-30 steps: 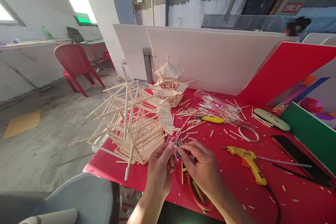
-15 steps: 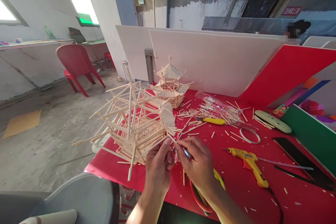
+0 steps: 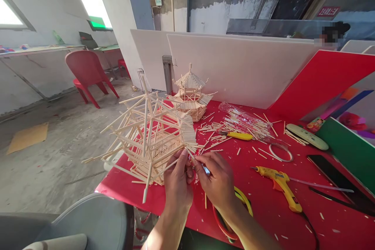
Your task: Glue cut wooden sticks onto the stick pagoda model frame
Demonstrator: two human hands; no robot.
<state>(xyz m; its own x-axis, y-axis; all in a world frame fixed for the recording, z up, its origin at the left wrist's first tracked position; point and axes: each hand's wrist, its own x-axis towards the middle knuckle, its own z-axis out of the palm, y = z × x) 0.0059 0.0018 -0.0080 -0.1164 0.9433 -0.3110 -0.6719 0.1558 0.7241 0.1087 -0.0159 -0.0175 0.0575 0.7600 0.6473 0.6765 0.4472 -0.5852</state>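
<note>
A half-built pavilion frame of thin wooden sticks (image 3: pixel 148 138) rests tilted on the near left corner of the red table (image 3: pixel 258 199). My left hand (image 3: pixel 177 181) is closed on the frame's near edge, fingertips pinching a stick. Touching it from the right, my right hand (image 3: pixel 216 179) is closed in a pinch, holding a thin stick against the same spot, with a small metal-tipped tool in its grip that I cannot name. A finished stick pavilion (image 3: pixel 190 91) stands behind the frame.
A yellow glue gun (image 3: pixel 279 185) lies to the right with its cord. A yellow-handled knife (image 3: pixel 238 136), a clear bag of sticks (image 3: pixel 246 121), a tape ring (image 3: pixel 280 151) and loose sticks lie about. White and red boards stand behind. A red chair (image 3: pixel 86 72) stands left.
Both hands have risen slightly toward the frame's edge, and the right hand's stick now meets the frame. The frame has hardly moved.
</note>
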